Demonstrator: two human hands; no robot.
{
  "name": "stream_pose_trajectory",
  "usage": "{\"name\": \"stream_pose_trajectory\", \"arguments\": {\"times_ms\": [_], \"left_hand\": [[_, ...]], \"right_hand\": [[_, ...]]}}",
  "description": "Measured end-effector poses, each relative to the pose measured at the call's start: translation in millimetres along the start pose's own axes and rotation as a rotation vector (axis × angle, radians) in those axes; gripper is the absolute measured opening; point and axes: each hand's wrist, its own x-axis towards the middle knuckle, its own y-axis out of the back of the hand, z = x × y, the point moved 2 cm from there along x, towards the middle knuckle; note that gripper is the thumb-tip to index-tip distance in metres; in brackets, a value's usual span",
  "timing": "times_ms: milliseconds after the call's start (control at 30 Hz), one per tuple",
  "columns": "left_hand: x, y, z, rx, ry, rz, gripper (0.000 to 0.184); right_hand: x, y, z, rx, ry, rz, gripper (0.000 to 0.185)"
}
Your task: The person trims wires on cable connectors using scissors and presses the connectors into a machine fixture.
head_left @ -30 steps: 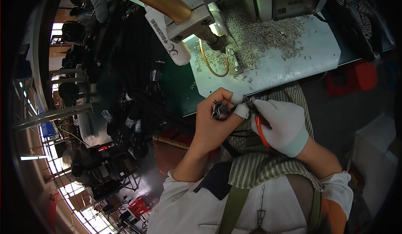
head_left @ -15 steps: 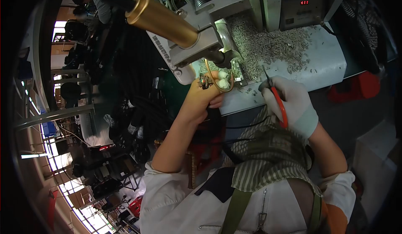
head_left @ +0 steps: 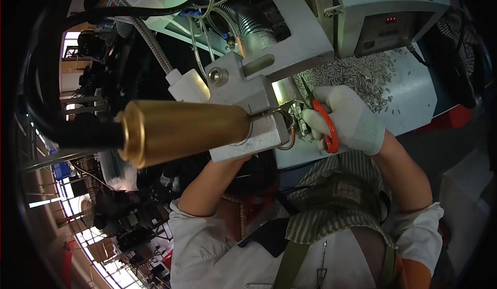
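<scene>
My right hand [head_left: 349,118], in a white glove, is closed on red-handled scissors [head_left: 329,126]. Its fingertips are beside the small metal fixture [head_left: 299,117] under the machine head. The dark blades of the scissors point up past the fixture. The machine's gold cylinder [head_left: 189,128] and metal block [head_left: 251,139] cover my left hand; only its forearm shows below the block. What the left hand holds is hidden. A thin copper-coloured tube [head_left: 291,140] curves beside the fixture.
Many small metal pieces [head_left: 370,79] are heaped on the white machine plate [head_left: 414,100]. A control box [head_left: 396,27] with a red display stands at the upper right. Cables and a black hose [head_left: 253,20] run above. Dark goods lie to the left.
The view has come closer to the machine, and its head now covers my left hand. My right hand has moved up and left with the scissors, from near my lap to the fixture.
</scene>
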Motion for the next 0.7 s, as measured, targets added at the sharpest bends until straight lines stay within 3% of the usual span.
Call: {"name": "stream_pose_trajectory", "arguments": {"times_ms": [33,133,367,433,467,567,633,700], "left_hand": [[-1.4,0.9,3.2,0.239,-0.138,0.033,0.021],[0.3,-3.9,14.0,0.379,-0.164,-0.101,0.022],[-0.1,0.0,5.0,0.475,-0.266,-0.063,0.019],[-5.3,-10.8,7.0,-0.260,-0.045,-0.101,0.021],[-4.4,-11.8,5.1,-0.260,-0.044,-0.100,0.021],[-5.6,-5.5,1.7,-0.168,-0.150,-0.117,0.022],[-13.3,1.1,6.1,0.597,-0.454,-0.293,0.045],[-12.9,-0.5,6.0,0.540,-0.464,-0.295,0.046]], "right_hand": [[0.6,0.0,0.5,0.001,-0.004,0.000,0.021],[1.9,0.8,0.9,-0.038,-0.015,0.003,0.022],[0.7,-1.3,-2.3,0.026,-0.033,-0.003,0.022],[0.6,-0.4,-2.8,0.045,-0.045,0.000,0.021],[0.2,0.1,-3.9,0.042,-0.049,-0.011,0.021],[3.5,-0.4,0.7,0.020,-0.029,-0.029,0.020],[5.4,0.6,4.0,-0.001,-0.005,-0.032,0.021],[5.8,0.6,5.6,0.043,0.039,-0.070,0.021]]}}
